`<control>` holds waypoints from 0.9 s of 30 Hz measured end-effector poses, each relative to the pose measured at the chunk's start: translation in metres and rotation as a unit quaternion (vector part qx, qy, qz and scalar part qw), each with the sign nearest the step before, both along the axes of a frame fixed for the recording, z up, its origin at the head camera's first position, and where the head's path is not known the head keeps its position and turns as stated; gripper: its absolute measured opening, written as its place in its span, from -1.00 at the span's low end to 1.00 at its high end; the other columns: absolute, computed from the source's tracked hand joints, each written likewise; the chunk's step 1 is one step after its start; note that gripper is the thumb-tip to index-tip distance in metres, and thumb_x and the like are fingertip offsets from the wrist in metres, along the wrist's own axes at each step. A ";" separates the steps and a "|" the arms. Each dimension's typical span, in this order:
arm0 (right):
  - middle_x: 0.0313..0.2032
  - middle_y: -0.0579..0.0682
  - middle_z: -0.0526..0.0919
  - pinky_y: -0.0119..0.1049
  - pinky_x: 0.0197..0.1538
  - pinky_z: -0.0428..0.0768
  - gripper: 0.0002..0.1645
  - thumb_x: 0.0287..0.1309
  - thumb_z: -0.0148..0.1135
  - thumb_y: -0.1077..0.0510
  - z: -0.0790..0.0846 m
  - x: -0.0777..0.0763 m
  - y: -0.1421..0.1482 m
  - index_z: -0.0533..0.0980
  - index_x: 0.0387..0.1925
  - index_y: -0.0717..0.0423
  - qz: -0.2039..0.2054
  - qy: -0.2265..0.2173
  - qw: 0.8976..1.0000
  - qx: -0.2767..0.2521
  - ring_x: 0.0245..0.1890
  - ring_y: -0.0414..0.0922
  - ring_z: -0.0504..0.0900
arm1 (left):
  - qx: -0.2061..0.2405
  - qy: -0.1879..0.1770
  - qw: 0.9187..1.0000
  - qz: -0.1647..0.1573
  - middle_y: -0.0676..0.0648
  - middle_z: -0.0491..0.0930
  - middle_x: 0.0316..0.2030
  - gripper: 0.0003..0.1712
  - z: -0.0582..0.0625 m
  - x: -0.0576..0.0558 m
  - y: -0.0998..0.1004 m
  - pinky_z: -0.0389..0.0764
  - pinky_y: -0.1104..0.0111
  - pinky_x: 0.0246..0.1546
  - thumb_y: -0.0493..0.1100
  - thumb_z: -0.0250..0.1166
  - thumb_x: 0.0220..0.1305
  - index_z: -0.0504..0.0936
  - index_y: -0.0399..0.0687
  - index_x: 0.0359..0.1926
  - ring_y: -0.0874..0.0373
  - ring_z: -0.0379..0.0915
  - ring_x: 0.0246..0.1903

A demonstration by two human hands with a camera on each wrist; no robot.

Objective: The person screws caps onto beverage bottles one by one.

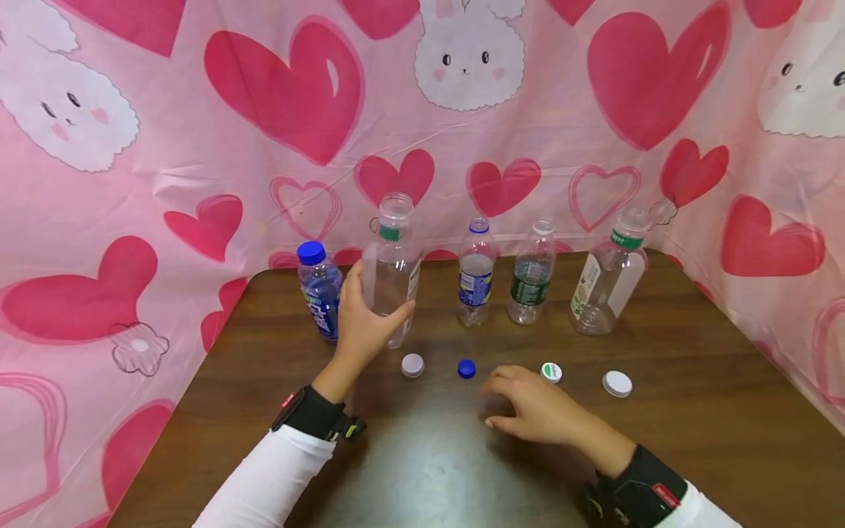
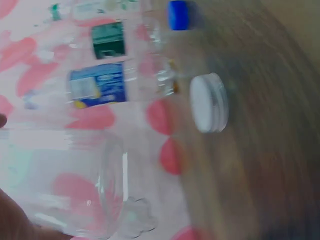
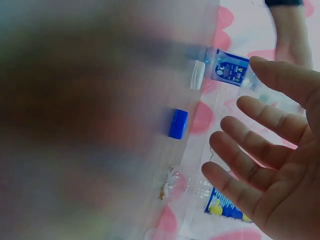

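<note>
My left hand [image 1: 359, 323] grips a large clear bottle [image 1: 394, 257] with a green neck band and no cap. In the left wrist view the base of this bottle [image 2: 75, 175] shows against the pink cloth. A white cap [image 1: 412, 365] lies on the table just in front of it. My right hand [image 1: 535, 403] hovers over the table with relaxed, spread fingers and holds nothing. Nearest to it are a blue cap [image 1: 466, 368] and a white-and-green cap [image 1: 551, 372]. In the right wrist view, the open palm of the right hand [image 3: 270, 155] faces the camera.
A blue-capped bottle [image 1: 320, 301] stands left of the left hand. Uncapped bottles stand along the back: one with a blue label [image 1: 475, 286], one with a green label [image 1: 530, 282], and another large clear one [image 1: 610, 275]. A white cap [image 1: 617, 383] lies at right on the brown table [image 1: 422, 462].
</note>
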State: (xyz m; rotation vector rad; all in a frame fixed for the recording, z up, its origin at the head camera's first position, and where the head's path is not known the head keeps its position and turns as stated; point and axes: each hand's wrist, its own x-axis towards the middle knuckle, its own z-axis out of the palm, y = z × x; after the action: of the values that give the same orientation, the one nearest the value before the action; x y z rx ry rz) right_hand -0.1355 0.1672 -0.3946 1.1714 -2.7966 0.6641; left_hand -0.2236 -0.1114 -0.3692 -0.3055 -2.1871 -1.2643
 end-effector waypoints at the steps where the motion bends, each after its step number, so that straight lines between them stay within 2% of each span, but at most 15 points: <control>1: -0.18 -0.05 0.60 -0.15 -0.08 0.59 -0.60 0.02 0.47 0.08 0.002 -0.005 -0.003 0.63 -0.09 0.15 0.004 0.000 1.000 0.000 -0.14 -0.11 0.57 | -0.002 -0.005 1.000 -0.010 -0.18 0.39 0.20 0.06 0.004 0.007 -0.005 0.38 -0.09 0.16 0.03 0.59 -0.13 0.24 -0.09 0.36 -0.07 0.30 0.18; 4: -0.18 -0.02 0.60 -0.14 -0.07 0.59 -0.61 0.03 0.47 0.10 0.006 -0.020 -0.016 0.63 -0.09 0.16 0.015 0.004 1.000 -0.004 -0.14 -0.09 0.57 | -0.016 -0.034 0.999 -0.033 -0.13 0.38 0.22 0.06 0.013 0.029 -0.022 0.38 -0.13 0.16 0.01 0.59 -0.12 0.23 -0.02 0.38 -0.04 0.30 0.20; 8: -0.17 0.00 0.61 -0.14 -0.03 0.58 -0.61 0.04 0.46 0.09 0.008 -0.043 -0.038 0.63 -0.09 0.15 0.023 0.005 1.000 -0.003 -0.12 -0.09 0.57 | -0.058 -0.081 0.994 -0.033 -0.15 0.33 0.29 0.10 0.020 0.052 -0.045 0.36 -0.20 0.15 0.03 0.58 -0.10 0.19 0.01 0.42 -0.12 0.27 0.25; 12: -0.16 0.00 0.61 -0.14 -0.01 0.57 -0.60 0.04 0.45 0.09 0.005 -0.061 -0.059 0.63 -0.08 0.17 0.029 0.002 1.000 -0.001 -0.11 -0.07 0.57 | -0.101 -0.125 0.987 -0.024 -0.19 0.28 0.34 0.11 0.019 0.072 -0.065 0.36 -0.27 0.09 0.07 0.55 -0.07 0.16 0.02 0.45 -0.22 0.25 0.27; 15: -0.17 0.01 0.61 -0.14 -0.02 0.55 -0.61 0.03 0.45 0.10 0.002 -0.070 -0.073 0.63 -0.10 0.19 0.036 0.002 0.999 -0.003 -0.12 -0.06 0.57 | -0.108 -0.151 0.982 -0.029 -0.20 0.32 0.32 0.09 0.015 0.085 -0.075 0.40 -0.28 0.05 0.05 0.54 -0.05 0.15 0.00 0.44 -0.24 0.30 0.24; 21: -0.19 0.02 0.62 -0.16 -0.02 0.54 -0.62 0.00 0.44 0.09 -0.006 -0.086 -0.096 0.63 -0.12 0.17 0.037 0.011 0.999 0.012 -0.13 -0.04 0.58 | -0.039 -0.193 0.978 -0.067 -0.20 0.35 0.27 0.08 0.009 0.110 -0.072 0.37 -0.25 0.09 -0.06 0.55 -0.04 0.11 -0.05 0.41 -0.21 0.32 0.21; 25: -0.17 -0.01 0.59 -0.19 -0.03 0.54 -0.58 -0.01 0.45 0.06 -0.010 -0.097 -0.110 0.62 -0.08 0.11 0.026 0.008 0.999 0.046 -0.11 -0.05 0.56 | 0.011 -0.187 0.978 -0.096 -0.21 0.39 0.22 0.05 0.005 0.121 -0.060 0.38 -0.17 0.14 -0.16 0.56 -0.05 0.12 -0.10 0.38 -0.13 0.37 0.17; 27: -0.17 -0.01 0.57 -0.19 -0.05 0.54 -0.55 -0.03 0.47 0.04 -0.012 -0.101 -0.116 0.61 -0.07 0.09 0.020 0.006 0.998 0.064 -0.11 -0.04 0.55 | 0.029 -0.177 0.978 -0.108 -0.17 0.44 0.19 0.05 0.001 0.125 -0.054 0.45 -0.04 0.13 -0.21 0.57 -0.07 0.13 -0.10 0.37 -0.04 0.40 0.13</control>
State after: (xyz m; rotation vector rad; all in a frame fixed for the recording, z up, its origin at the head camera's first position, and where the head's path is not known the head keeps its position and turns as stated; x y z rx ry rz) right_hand -0.2368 0.0509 -0.4067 1.2494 -2.8518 0.4840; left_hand -0.0982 -0.1651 -0.3679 -0.3226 -2.4589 -1.6027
